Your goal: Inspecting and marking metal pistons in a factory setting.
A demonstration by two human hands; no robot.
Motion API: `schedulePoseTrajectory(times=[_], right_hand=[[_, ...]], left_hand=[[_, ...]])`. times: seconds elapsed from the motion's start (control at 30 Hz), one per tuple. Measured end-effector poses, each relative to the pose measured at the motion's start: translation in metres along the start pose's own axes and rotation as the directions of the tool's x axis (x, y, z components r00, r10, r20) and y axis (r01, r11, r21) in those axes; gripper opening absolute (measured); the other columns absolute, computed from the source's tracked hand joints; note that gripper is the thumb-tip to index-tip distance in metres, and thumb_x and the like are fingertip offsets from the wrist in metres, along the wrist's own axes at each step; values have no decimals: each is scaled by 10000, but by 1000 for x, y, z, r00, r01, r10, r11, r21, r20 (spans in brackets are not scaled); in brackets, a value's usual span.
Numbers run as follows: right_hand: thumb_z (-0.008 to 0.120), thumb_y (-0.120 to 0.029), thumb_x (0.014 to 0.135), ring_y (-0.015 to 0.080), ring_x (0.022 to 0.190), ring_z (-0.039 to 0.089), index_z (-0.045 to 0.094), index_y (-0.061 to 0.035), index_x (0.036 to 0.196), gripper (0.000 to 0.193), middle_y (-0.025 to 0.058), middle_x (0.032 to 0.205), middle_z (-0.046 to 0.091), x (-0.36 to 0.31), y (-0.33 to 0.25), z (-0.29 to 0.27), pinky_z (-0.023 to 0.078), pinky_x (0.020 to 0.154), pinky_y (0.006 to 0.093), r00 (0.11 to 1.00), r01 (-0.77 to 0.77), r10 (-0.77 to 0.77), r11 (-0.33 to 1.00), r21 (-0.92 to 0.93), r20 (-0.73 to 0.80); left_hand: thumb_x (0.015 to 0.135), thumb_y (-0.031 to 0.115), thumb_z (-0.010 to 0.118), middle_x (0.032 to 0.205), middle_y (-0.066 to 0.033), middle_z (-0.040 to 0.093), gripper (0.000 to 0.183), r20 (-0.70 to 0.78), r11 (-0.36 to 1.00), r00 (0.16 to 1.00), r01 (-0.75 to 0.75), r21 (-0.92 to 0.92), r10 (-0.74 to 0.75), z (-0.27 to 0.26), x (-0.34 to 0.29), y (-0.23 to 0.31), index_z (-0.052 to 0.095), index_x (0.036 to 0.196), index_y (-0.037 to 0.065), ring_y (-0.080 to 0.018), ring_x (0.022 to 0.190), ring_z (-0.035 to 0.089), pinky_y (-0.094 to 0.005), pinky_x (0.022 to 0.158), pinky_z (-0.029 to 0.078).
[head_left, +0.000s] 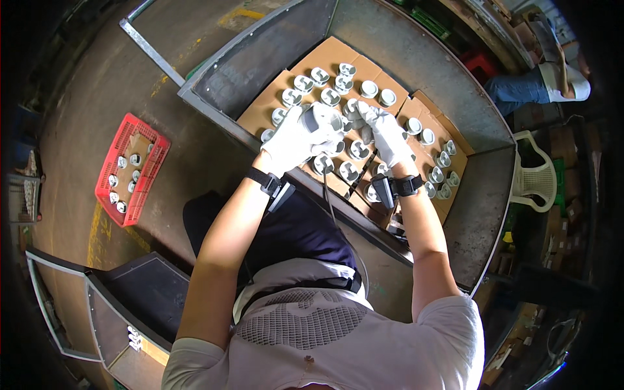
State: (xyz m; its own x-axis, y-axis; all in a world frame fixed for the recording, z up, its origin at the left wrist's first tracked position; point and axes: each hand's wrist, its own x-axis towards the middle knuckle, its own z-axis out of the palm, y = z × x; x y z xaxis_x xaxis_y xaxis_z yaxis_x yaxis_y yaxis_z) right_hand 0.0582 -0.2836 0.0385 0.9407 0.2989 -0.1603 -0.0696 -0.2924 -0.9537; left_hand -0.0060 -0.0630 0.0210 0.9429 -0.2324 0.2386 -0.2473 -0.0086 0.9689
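My left hand (290, 140), in a white glove, grips a silvery metal piston (317, 117) above the cardboard. Close by on the right, my gloved right hand (386, 135) has its fingers bent round another piston (351, 108), partly hidden by the glove. Beneath both hands, many more pistons stand in rows on brown cardboard (312, 59) inside a large grey metal bin (408, 49). Some show a flat crown, such as the piston (369, 89) at the far side; others show their hollow, cut-out skirt.
A red plastic crate (131, 216) holding several pistons sits on the floor at left. Another metal bin (146, 286) stands at lower left. Past the bin's right wall are a pale plastic chair (534, 185) and another person (530, 84). A dark cable (330, 208) hangs near my body.
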Motion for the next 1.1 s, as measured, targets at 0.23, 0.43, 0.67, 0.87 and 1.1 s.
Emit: schedulePoseTrajectory(times=[0.23, 0.43, 0.67, 0.87, 1.1], right_hand=[[539, -392, 1007, 81, 561, 484, 679, -43, 1122, 393, 53, 806, 682, -8, -8, -6, 379, 516, 246, 1000, 21, -21, 989, -145, -3], [572, -334, 991, 105, 659, 552, 676, -22, 1031, 331, 42, 807, 648, -9, -46, 8, 442, 608, 255, 973, 43, 7, 976, -211, 232], [611, -200, 947, 142, 766, 596, 702, 17, 945, 235, 66, 807, 660, 42, -13, 44, 469, 703, 297, 917, 168, -132, 984, -64, 376], [605, -164, 931, 130, 602, 543, 728, -18, 889, 196, 44, 703, 654, 127, 43, 100, 440, 552, 306, 949, -5, 100, 953, -304, 297], [566, -190, 863, 362, 897, 688, 723, -60, 970, 231, 194, 946, 718, 207, 101, 185, 531, 816, 430, 831, 551, -260, 262, -792, 492]], left_hand=[[847, -22, 656, 973, -52, 703, 289, -99, 903, 972, 156, -400, -212, 1, 1, -9, 646, 1135, -9, -96, 833, 660, -239, 704, 553], [834, 5, 678, 971, -54, 695, 292, -123, 932, 973, 147, -333, -197, -7, 3, 4, 644, 1124, -14, -109, 859, 660, -252, 746, 550], [956, 258, 617, 1207, -103, 648, 486, -313, 865, 859, 249, -435, -405, -49, 3, 18, 518, 1377, 35, -168, 1075, 609, -330, 936, 491], [987, 264, 538, 1198, -167, 659, 473, -681, 736, 732, 448, 508, 24, -125, -2, -10, 486, 1418, 75, -300, 1073, 622, -380, 950, 474], [977, 99, 510, 1094, -79, 721, 322, -636, 854, 758, 227, 467, 147, -126, -14, -26, 624, 1267, 19, -156, 926, 678, -300, 849, 524]])
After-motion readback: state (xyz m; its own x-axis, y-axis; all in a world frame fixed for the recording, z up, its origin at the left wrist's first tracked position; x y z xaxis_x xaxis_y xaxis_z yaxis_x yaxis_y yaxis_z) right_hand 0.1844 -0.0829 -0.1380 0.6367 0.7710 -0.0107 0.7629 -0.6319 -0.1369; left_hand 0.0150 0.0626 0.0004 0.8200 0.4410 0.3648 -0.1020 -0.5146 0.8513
